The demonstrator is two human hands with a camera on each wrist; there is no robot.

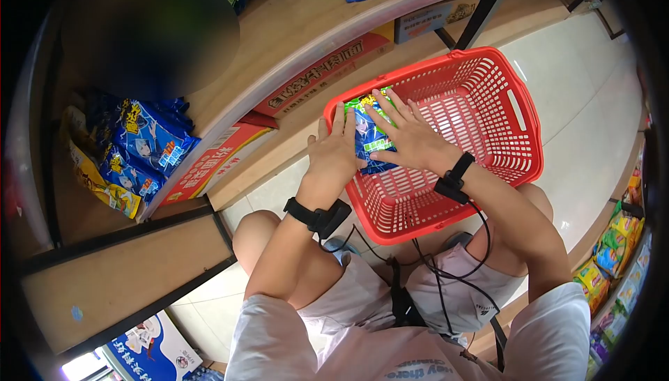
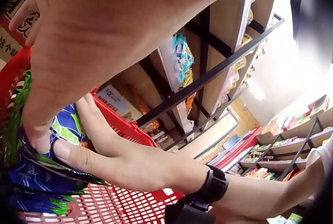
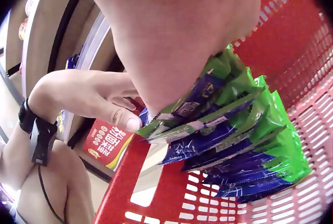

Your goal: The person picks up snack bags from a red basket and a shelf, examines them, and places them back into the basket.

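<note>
A stack of blue-and-green snack bags (image 1: 368, 137) stands at the left end of a red plastic basket (image 1: 517, 112). The right wrist view shows several bags (image 3: 244, 146) layered one against another. My right hand (image 1: 412, 137) lies on the top bag with fingers spread and straight. Along the stack's left edge is my left hand (image 1: 333, 154), its straight fingers reaching toward the basket's far rim. In the left wrist view both thumbs meet the near edge of the bags, close together. My left fingertips are partly hidden there.
A shelf (image 1: 293, 39) curves past the basket's far side, with red cartons (image 1: 327, 67) beneath. Blue snack bags (image 1: 150, 144) sit on its left part. More packets (image 1: 617, 241) line the right side. Cables (image 1: 435, 269) run from the wrist straps over my lap.
</note>
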